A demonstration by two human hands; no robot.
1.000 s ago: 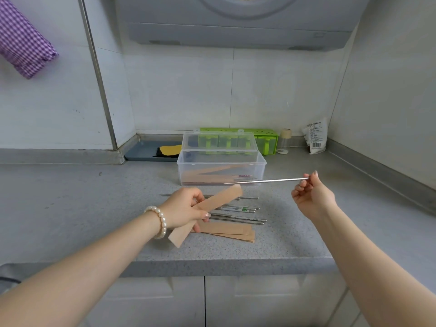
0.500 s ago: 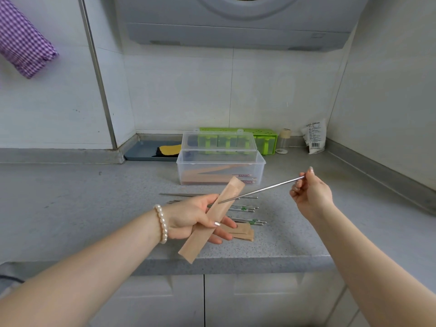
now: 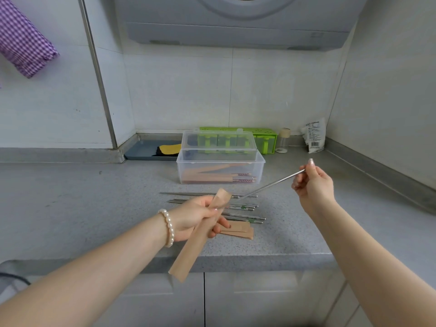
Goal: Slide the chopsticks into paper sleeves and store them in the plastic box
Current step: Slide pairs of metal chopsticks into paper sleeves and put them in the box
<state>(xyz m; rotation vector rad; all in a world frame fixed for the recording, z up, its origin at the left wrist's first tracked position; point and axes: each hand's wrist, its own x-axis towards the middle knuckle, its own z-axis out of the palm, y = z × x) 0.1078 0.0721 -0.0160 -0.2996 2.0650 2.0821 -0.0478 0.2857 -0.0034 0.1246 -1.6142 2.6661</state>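
Note:
My left hand (image 3: 197, 217) grips a long brown paper sleeve (image 3: 198, 237), tilted with its open end up and to the right. My right hand (image 3: 313, 185) pinches the far end of a metal chopstick (image 3: 271, 185); its tip sits at the sleeve's mouth. Several loose metal chopsticks (image 3: 240, 207) lie on the counter behind my left hand, beside a small stack of spare sleeves (image 3: 238, 230). The clear plastic box (image 3: 220, 169) stands open behind them and holds several sleeved chopsticks.
A green compartment holder (image 3: 262, 138), a small jar (image 3: 283, 142) and a white packet (image 3: 313, 135) stand along the back wall. A blue tray (image 3: 146, 149) lies at the back left. The grey counter's front edge (image 3: 236, 263) runs under my left hand.
My left hand has tilted the sleeve steeper and lowered it toward the counter edge. My right hand has angled the chopstick down-left, and its tip has reached the sleeve's open end.

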